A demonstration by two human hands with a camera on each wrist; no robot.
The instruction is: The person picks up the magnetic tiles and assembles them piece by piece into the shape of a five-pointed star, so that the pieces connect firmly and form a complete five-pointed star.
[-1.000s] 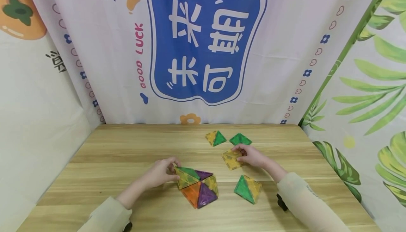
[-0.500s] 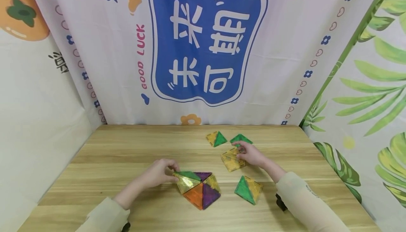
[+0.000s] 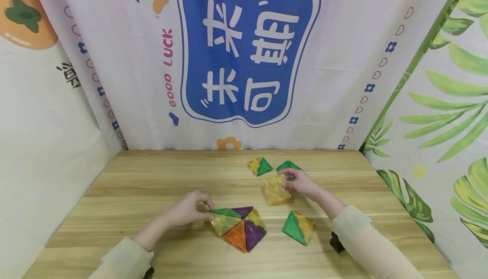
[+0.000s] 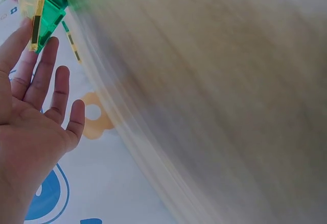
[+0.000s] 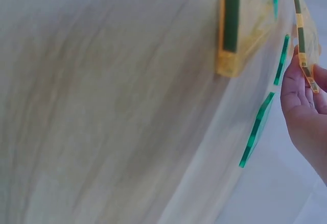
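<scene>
My left hand point(image 3: 192, 208) pinches the left corner of a raised, many-sided shape of see-through magnetic tiles, with a yellow tile point(image 3: 224, 222), a green tile point(image 3: 225, 213), an orange tile point(image 3: 236, 237) and a purple tile point(image 3: 254, 234) among them. In the left wrist view, thumb and index finger hold that corner while the other fingers point(image 4: 60, 86) stay loosely extended. Farther right, my right hand point(image 3: 303, 184) pinches two joined yellow triangular magnetic tiles point(image 3: 276, 190) by their right side, and they stand tilted off the wooden table. Their edges point(image 5: 301, 38) show in the right wrist view.
A green-and-yellow tile pair point(image 3: 298, 227) lies at the front right. Another yellow-and-green pair point(image 3: 260, 167) lies toward the back, beside a green pair point(image 3: 289, 165) partly hidden by my right hand. A printed cloth point(image 3: 335, 80) hangs behind the table point(image 3: 160, 173).
My right hand has lifted the yellow tile pair from lying flat to tilted. The shape at my left hand has shifted slightly right and turned a little, the hand still holding its corner.
</scene>
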